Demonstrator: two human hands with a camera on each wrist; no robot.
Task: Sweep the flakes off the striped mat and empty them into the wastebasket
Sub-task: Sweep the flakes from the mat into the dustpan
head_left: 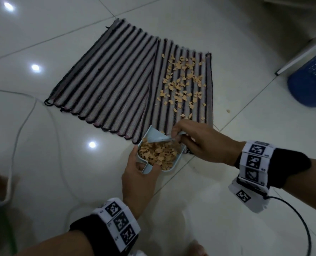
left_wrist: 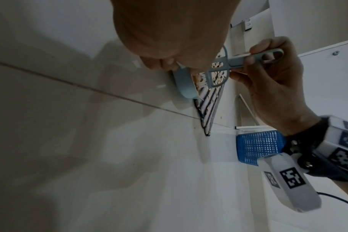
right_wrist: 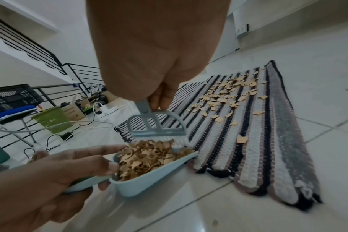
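Head view. The left hand (head_left: pixel 138 174) grips the handle of a pale blue dustpan (head_left: pixel 169 168) heaped with tan flakes; the handle is mostly hidden inside the palm. The right hand (head_left: pixel 199 143) pinches a small hand brush (head_left: pixel 163 138), whose bristles are hard to make out behind the fingers. The dustpan's mouth sits at the near edge of the striped mat (head_left: pixel 116 84), which lies on the tiled floor (head_left: pixel 52 154). Loose flakes (head_left: pixel 184 80) remain scattered on the mat's right half, beyond both hands. The blue wastebasket (head_left: pixel 308 84) stands to the far right, cut off by the frame edge.

Left wrist view. The left palm blocks most of the dustpan (left_wrist: pixel 184 83); the right hand's fingers (left_wrist: pixel 256 47) curl round the brush handle (left_wrist: pixel 254 58). The wastebasket (left_wrist: pixel 258 147) shows behind the right wrist — its rim is hidden.

Right wrist view. The brush (right_wrist: pixel 157 125) stands upright, bristles touching the heap at the dustpan's (right_wrist: pixel 149 182) open edge — the grasping fingers are partly covered by the back of the hand. The left hand's fingers (right_wrist: pixel 97 166) wrap the handle, the thumb by the pan's rear wall.
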